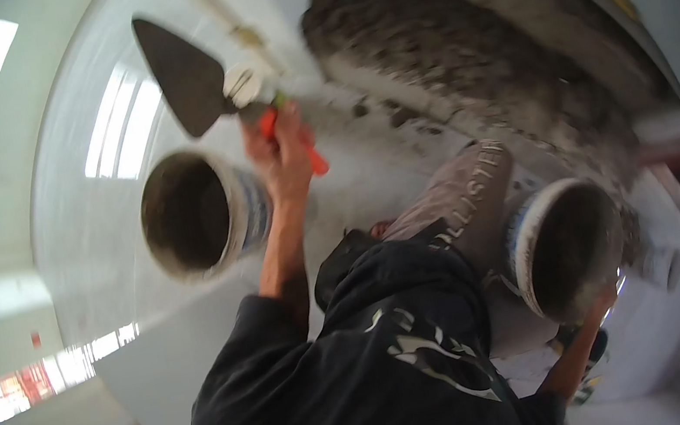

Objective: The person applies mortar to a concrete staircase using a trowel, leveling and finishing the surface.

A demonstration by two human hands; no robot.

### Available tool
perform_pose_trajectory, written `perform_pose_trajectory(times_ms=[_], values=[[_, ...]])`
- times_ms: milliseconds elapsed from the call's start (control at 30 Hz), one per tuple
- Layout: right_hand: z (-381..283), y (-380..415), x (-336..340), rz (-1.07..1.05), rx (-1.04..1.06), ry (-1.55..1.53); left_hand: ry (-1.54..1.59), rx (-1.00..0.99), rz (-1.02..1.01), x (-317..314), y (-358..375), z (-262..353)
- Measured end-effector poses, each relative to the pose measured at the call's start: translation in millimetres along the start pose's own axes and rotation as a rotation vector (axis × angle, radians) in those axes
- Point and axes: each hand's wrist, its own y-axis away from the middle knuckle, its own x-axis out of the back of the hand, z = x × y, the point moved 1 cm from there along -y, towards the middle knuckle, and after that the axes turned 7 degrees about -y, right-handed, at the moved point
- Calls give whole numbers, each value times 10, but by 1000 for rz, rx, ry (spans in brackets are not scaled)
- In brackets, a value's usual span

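Observation:
My left hand (285, 152) is closed around the orange handle of a pointed masonry trowel (184, 77), whose dark blade is held up toward the upper left. A white and blue bucket (246, 204) with a dirty inside stands just below and left of that hand. My right hand (602, 309), partly hidden, grips the lower rim of a second bucket (526, 259). This bucket is tilted beside my leg, its mouth facing right and its inside coated grey. What lies deeper in either bucket is too dark to tell.
Along the upper right runs a heap of dark wet mortar (437, 39) in front of a wall base, with crumbs scattered on the floor. A round white object (246, 84) sits behind the trowel. A small pale container (663, 268) lies at the right. Glossy flooring (77, 217) reflects windows.

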Motion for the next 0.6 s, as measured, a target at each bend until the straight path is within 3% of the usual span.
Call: perform_pose_trajectory(times_ms=[33, 67, 133, 167, 200, 300, 367, 433, 533, 600], values=[[232, -22, -70, 79, 65, 29, -253, -64, 16, -185, 0, 229], [-93, 83, -185, 124, 33, 7, -243, -92, -35, -330, -28, 214], [-1054, 118, -236, 174, -289, 3, -227, 155, -110, -518, 14, 2], [-1147, 169, -240, 193, -441, -26, -234, 131, -137, -573, -56, -72], [-908, 180, -266, 220, -300, -18, -333, 219, -211, -662, -202, -182], [-975, 157, -231, 182, -494, 82, -497, 372, -380, -706, -555, -578], [-1011, 192, -193, 130, -428, 17, -552, 421, -485, -791, -764, -787], [-920, 170, -287, 240, -186, 9, -662, 481, -560, -787, -879, -819], [-870, 244, -289, 204, -96, 44, -850, 401, -638, -786, -1063, -894], [-884, 282, -280, 248, -147, 35, -952, 379, -673, -946, -1161, -1000]])
